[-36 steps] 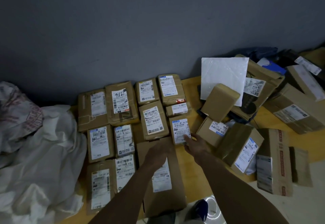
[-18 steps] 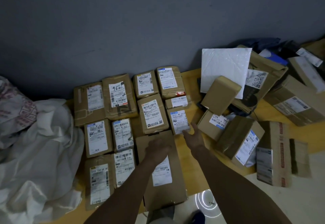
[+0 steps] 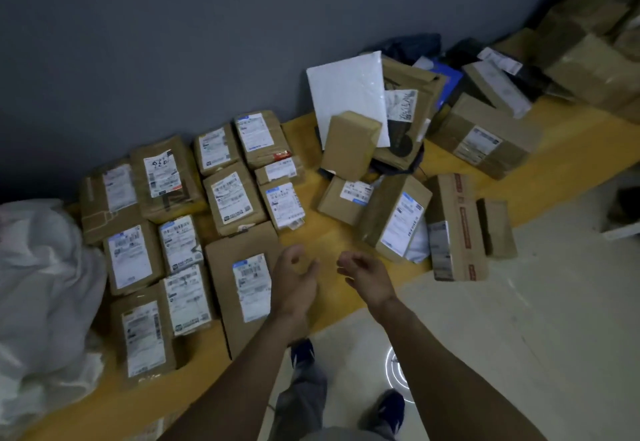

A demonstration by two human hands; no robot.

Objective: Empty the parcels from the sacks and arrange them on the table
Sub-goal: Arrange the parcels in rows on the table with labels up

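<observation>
Parcels (image 3: 398, 219) heaped loosely on the table (image 3: 325, 236) lie just ahead and right of the right hand (image 3: 367, 276), farther from the left hand (image 3: 294, 276); both hover empty, fingers loosely curled.

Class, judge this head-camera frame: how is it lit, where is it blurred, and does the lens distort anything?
Head view: dim, flat lighting, wall in shadow; head view: parcel labels smeared, print unreadable; head view: wide-angle lens slightly bows the table edge, a bright ring glares on the floor.
</observation>
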